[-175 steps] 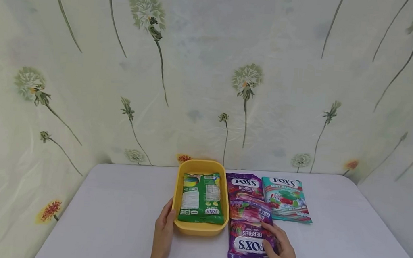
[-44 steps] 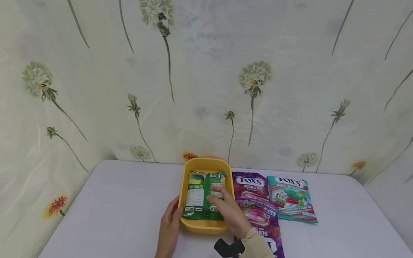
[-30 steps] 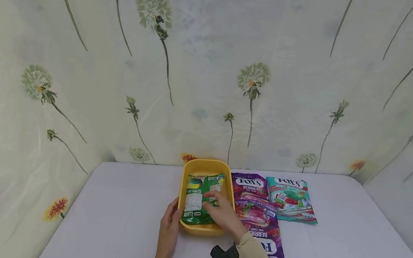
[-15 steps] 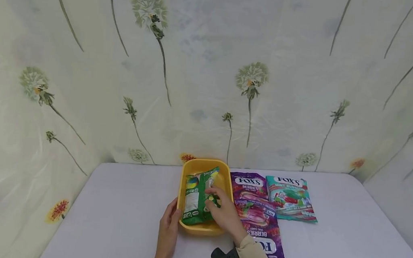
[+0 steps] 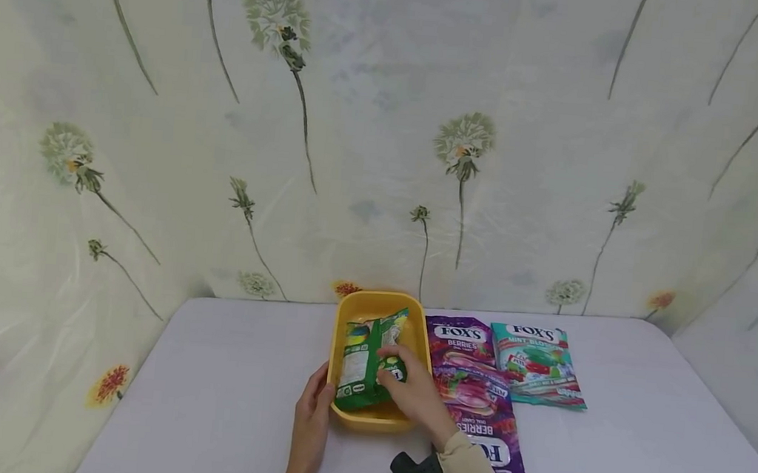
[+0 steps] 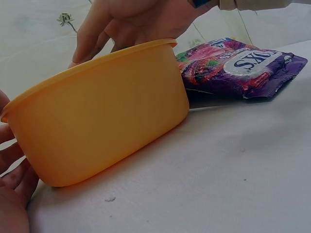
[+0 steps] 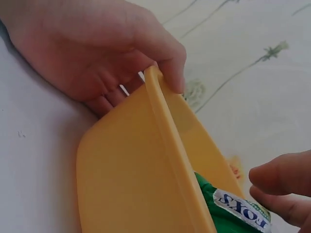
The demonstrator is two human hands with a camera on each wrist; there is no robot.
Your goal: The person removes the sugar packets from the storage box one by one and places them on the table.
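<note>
My left hand (image 5: 312, 409) grips the left wall of a yellow plastic tub (image 5: 374, 422). In the right wrist view its thumb hooks over the rim, with the other fingers against the outer wall. Inside the tub lies a green bag of candy (image 5: 355, 368), tilted, its FOX'S label showing in the right wrist view (image 7: 240, 211). My right hand (image 5: 413, 391) reaches over the near right rim and pinches the bag's right side between thumb and fingers; part of the bag is hidden behind the hand.
Right of the tub, two purple berries candy bags (image 5: 473, 396) overlap, partly under my right forearm. Beside them lies a teal mint candy bag (image 5: 539, 368). A white-covered table (image 5: 228, 373) meets a flower-printed backdrop (image 5: 372, 154). A dark wrist device (image 5: 415, 471) hangs by my right sleeve.
My right hand has gone from the purple bags to the green candy bag. That bag has turned and tilted inside the tub. The left hand keeps its hold on the tub.
</note>
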